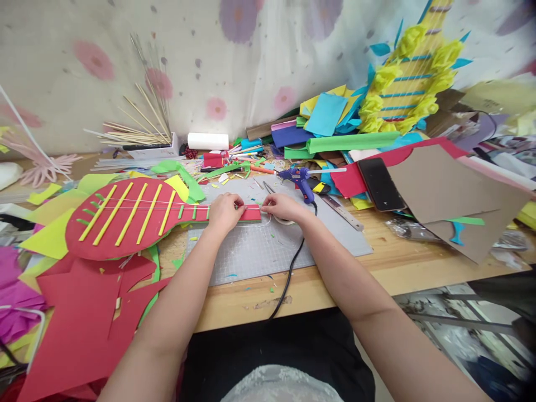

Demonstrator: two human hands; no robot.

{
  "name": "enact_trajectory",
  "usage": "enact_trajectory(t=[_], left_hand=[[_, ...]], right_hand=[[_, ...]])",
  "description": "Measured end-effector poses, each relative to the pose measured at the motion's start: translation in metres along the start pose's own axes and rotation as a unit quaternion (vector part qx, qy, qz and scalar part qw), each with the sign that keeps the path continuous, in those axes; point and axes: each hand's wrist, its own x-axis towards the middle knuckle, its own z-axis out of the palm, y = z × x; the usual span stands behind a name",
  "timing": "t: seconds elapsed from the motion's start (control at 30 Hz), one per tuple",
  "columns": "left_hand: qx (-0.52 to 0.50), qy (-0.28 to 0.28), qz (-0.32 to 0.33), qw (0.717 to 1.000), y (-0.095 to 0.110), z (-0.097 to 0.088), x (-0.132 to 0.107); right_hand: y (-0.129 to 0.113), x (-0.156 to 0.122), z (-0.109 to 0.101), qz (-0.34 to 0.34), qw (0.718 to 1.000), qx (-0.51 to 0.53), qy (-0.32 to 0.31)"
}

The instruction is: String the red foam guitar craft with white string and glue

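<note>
My left hand (225,213) pins the red paper guitar (125,218) by its neck on the grey mat (251,251); right hand (281,207) pinches the neck's tip. I'd keep it flat, threads (176,204) taut, pulling gently.

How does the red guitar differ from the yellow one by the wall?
The red guitar lies flat, its neck held by the left hand and right hand; the yellow guitar leans upright, untouched. The red guitar bears yellow strips; the yellow guitar, blue bars and yellow flowers. Both are guitar-shaped.
</note>
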Motion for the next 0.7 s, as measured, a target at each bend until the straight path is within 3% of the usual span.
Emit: enact_trajectory(t=[0.13,0.27,0.33,0.4,0.5,0.7], left_hand=[[0.006,0.005,-0.001,1.0,0.0,0.001,0.0],[0.018,0.0,-0.001,1.0,0.001,0.001,-0.001],[0.027,0.0,0.002,1.0,0.002,0.001,-0.001],[0.032,0.003,0.006,0.999,0.002,0.001,-0.001],[0.031,-0.001,0.006,1.0,0.002,0.001,-0.001],[0.017,0.004,0.002,1.0,0.001,0.004,-0.003]], right_hand=[[0.007,-0.01,-0.022,0.047,0.998,-0.023,-0.026],[0.0,-0.016,-0.043,0.095,0.981,-0.162,0.039],[-0.009,-0.009,-0.047,0.06,0.973,-0.203,0.092],[-0.021,0.006,-0.046,-0.018,0.968,-0.233,0.094],[-0.039,0.041,-0.035,-0.112,0.935,-0.321,0.104],[-0.057,0.106,-0.009,-0.192,0.88,-0.431,0.053]])
